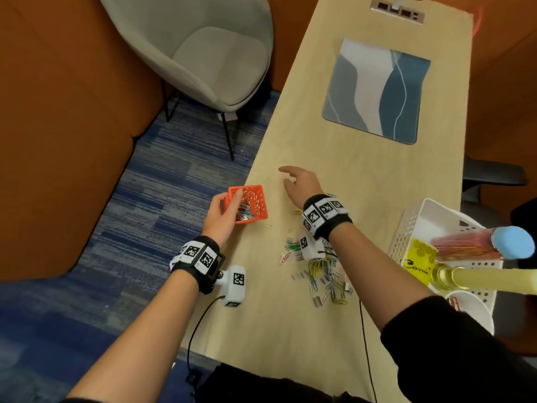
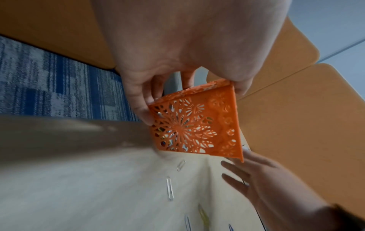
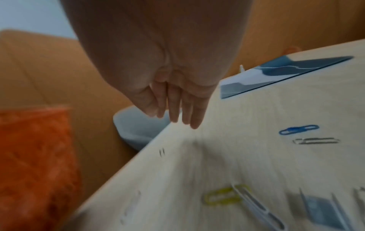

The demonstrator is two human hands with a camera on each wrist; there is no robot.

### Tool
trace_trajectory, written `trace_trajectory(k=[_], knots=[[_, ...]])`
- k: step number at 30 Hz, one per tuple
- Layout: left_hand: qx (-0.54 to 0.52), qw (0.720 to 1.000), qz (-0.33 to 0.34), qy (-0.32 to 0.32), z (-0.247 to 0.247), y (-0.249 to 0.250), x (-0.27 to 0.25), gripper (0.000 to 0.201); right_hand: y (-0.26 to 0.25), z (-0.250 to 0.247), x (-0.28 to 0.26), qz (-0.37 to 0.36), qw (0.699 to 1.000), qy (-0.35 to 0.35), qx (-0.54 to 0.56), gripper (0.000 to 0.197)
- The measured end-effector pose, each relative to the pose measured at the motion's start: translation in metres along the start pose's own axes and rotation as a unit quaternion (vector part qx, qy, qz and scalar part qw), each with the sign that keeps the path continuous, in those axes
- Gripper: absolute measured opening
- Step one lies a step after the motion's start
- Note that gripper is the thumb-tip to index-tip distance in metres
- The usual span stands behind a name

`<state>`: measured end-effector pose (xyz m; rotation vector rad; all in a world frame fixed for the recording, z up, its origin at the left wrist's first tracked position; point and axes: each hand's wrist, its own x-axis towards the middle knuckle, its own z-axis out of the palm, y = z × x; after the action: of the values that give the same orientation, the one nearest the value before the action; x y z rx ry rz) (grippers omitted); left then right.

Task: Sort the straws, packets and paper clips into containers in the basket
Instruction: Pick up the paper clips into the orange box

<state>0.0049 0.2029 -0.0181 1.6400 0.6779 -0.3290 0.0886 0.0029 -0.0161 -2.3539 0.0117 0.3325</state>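
At table edge, orange lattice container (image 1: 249,205), clips inside

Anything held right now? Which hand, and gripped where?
Left hand grips the orange container by its rim, thumb inside. Right hand holds nothing.

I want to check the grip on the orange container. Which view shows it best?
The left wrist view: the orange container fills the centre, with the left hand pinching its rim. The head view shows it small, at the table edge, with paper clips inside. The right wrist view shows only an orange blur.
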Motion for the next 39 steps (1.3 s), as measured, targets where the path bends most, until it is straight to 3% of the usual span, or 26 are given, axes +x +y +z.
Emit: trace_trajectory(k=[2,5,9,13,15,17,18,21,24,28,30,35,39], knots=[[-0.012,1.000,-0.008,0.013,-0.012,-0.003,0.002,0.035,0.006,0.020,0.012,-0.026,0.994,-0.065,-0.081,0.042],[-0.036,0.998,-0.031,0.029,-0.025,-0.004,0.002,0.027,0.009,0.048,0.013,-0.101,0.971,-0.106,-0.187,0.045],[-0.050,0.998,-0.031,0.035,-0.027,0.000,0.000,0.025,0.018,0.071,-0.020,-0.179,0.941,-0.160,-0.237,0.054],[-0.051,0.998,-0.032,0.026,-0.019,-0.002,0.003,0.024,0.046,0.073,-0.066,-0.262,0.925,-0.093,-0.259,0.043],[-0.056,0.998,-0.029,0.013,-0.014,-0.006,0.003,0.028,0.060,0.063,-0.078,-0.276,0.912,-0.053,-0.300,0.044],[-0.045,0.999,-0.022,-0.002,-0.008,-0.005,-0.002,0.033,0.068,0.051,-0.088,-0.281,0.897,-0.027,-0.341,0.029],[-0.040,0.999,-0.021,-0.009,-0.005,-0.005,-0.005,0.036,0.070,0.047,-0.092,-0.276,0.893,-0.018,-0.355,0.019],[-0.032,0.999,-0.011,-0.025,0.003,-0.003,-0.014,0.045,0.063,0.030,-0.106,-0.148,0.911,-0.067,-0.378,0.039],[-0.029,0.999,-0.008,-0.034,0.007,-0.001,-0.023,0.045,0.062,0.025,-0.120,-0.035,0.922,-0.107,-0.371,0.045],[-0.008,0.999,0.002,-0.052,0.014,-0.003,-0.037,0.045,0.064,0.028,-0.121,-0.014,0.935,-0.071,-0.347,0.022],[0.006,0.998,0.001,-0.056,0.015,-0.008,-0.039,0.044,0.064,0.028,-0.116,0.004,0.942,-0.056,-0.331,0.020],[0.049,0.995,0.003,-0.081,0.017,-0.016,-0.048,0.040,0.064,0.004,-0.107,0.107,0.971,-0.070,-0.204,0.014],[0.066,0.993,0.003,-0.099,0.026,-0.017,-0.055,0.046,0.070,-0.029,-0.118,0.179,0.984,0.006,-0.004,0.005]])
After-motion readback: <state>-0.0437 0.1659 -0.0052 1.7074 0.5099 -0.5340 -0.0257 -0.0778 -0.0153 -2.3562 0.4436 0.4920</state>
